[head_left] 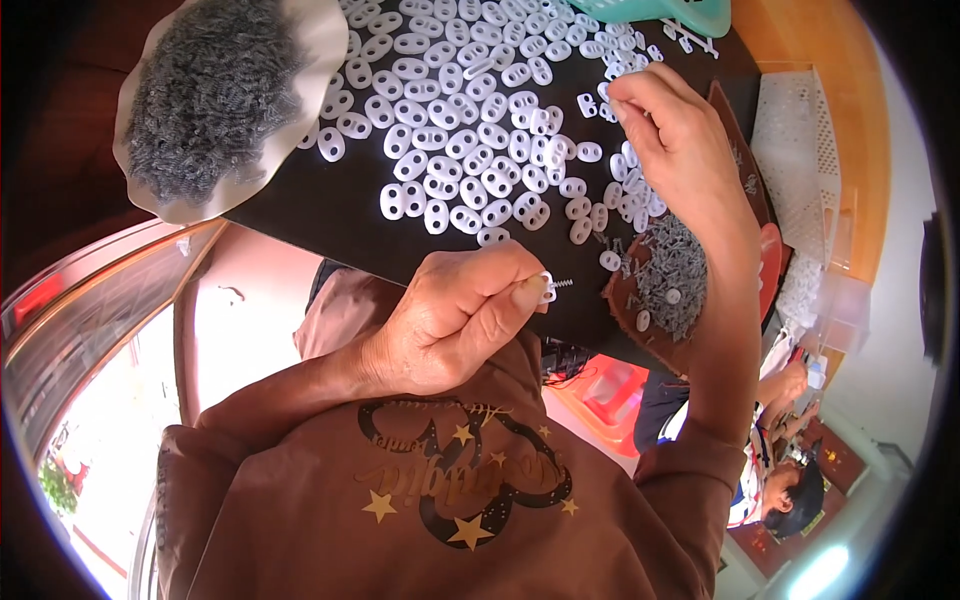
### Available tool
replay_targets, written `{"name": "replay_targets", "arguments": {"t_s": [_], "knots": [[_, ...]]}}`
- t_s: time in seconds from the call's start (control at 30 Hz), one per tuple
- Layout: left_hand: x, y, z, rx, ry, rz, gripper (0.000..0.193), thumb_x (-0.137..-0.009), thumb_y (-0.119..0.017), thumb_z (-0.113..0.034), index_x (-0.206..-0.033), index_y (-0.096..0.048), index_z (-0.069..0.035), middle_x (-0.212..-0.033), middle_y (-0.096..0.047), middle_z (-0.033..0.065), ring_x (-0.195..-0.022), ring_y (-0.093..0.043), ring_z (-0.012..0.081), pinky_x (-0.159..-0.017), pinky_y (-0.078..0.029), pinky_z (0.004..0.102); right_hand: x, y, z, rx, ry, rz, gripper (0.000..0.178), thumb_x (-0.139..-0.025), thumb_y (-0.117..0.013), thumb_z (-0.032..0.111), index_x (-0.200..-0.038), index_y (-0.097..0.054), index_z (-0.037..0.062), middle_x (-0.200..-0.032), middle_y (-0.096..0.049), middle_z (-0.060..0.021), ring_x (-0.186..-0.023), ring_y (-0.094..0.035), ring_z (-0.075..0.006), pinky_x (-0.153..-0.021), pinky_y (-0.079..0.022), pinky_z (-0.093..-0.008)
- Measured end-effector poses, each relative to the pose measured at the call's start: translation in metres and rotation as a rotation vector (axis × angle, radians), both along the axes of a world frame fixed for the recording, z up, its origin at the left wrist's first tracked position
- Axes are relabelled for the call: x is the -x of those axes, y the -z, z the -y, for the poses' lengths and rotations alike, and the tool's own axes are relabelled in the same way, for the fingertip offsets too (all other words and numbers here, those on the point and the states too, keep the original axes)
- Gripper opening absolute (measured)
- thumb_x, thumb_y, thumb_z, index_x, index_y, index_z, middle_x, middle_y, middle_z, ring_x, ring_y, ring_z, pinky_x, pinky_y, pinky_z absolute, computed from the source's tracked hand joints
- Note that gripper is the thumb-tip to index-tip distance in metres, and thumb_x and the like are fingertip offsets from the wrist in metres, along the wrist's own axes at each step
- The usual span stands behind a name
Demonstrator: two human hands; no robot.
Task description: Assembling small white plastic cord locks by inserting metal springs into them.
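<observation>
"What did your left hand have?"

"My left hand (455, 322) was clamped on a white tag (547, 290), thumb against bent forefinger, just in front of my chest by the near edge of the table. A grey screw (564, 283) stuck out to the right of the tag. Whether it passed through a hole, I couldn't tell."

"And the right?"

"My right hand (678, 140) was stretched over the right side of the table, thumb and forefinger drawn close together next to a few small tags (587, 105). I couldn't tell whether the tips had one between them."

"What lay around it?"

"Beside my right forearm was a heap of grey screws (665, 262) on a brown tray (618, 302), with a couple of loose tags on the heap and at its edge."

"And further out?"

"Two-holed white tags (430, 139) were spread thickly over the black table (310, 205), some overlapping. To the left stood a cream dish (165, 208) with a wavy rim, piled with more grey pieces (215, 90). A green basket (700, 14) sat at the far right, and a white perforated basket (788, 145) was at the right side."

"Anything lower down?"

"A red stool (608, 392) below table height, and another person (795, 500) off to my right."
</observation>
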State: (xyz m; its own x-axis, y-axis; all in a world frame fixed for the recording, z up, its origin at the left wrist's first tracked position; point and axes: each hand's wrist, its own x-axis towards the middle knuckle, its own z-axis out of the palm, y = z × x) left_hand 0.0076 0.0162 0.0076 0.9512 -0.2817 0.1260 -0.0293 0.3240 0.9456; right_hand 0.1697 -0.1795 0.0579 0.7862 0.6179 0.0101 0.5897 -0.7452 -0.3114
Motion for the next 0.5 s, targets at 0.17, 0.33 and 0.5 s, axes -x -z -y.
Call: {"name": "replay_targets", "arguments": {"t_s": [0.17,0.33,0.5], "knots": [[0.003,0.004,0.002,0.005,-0.025,-0.009,0.021,-0.102,-0.045,-0.014,-0.098,-0.057,0.002,-0.073,-0.054,0.0036,-0.06,-0.046,0.0089,-0.057,-0.039,0.0241,0.008,0.003,-0.009,0.01,-0.04,0.047,0.009,-0.09,-0.058,0.008,-0.098,-0.059,0.005,-0.09,-0.058,-0.0102,-0.078,-0.058,-0.0298,-0.068,-0.046,-0.037],[0.004,0.001,0.001,-0.009,-0.008,-0.018,0.021,-0.102,-0.043,-0.014,-0.097,-0.056,0.002,-0.07,-0.053,0.0028,-0.059,-0.046,0.0086,-0.056,-0.039,0.0239,-0.001,0.005,0.005,-0.06,0.015,0.118,0.009,-0.091,-0.059,0.006,-0.099,-0.059,0.002,-0.087,-0.058,-0.0086,-0.071,-0.058,-0.0227,-0.066,-0.046,-0.0309],[0.004,0.002,0.003,-0.024,-0.035,0.023,0.022,-0.102,-0.042,-0.015,-0.095,-0.056,0.001,-0.068,-0.052,0.0027,-0.058,-0.046,0.0087,-0.056,-0.039,0.0239,-0.003,0.009,0.012,-0.03,0.027,0.098,0.01,-0.09,-0.059,0.005,-0.099,-0.06,0.0022,-0.087,-0.058,-0.0083,-0.07,-0.057,-0.0216,-0.064,-0.045,-0.0298]]}}
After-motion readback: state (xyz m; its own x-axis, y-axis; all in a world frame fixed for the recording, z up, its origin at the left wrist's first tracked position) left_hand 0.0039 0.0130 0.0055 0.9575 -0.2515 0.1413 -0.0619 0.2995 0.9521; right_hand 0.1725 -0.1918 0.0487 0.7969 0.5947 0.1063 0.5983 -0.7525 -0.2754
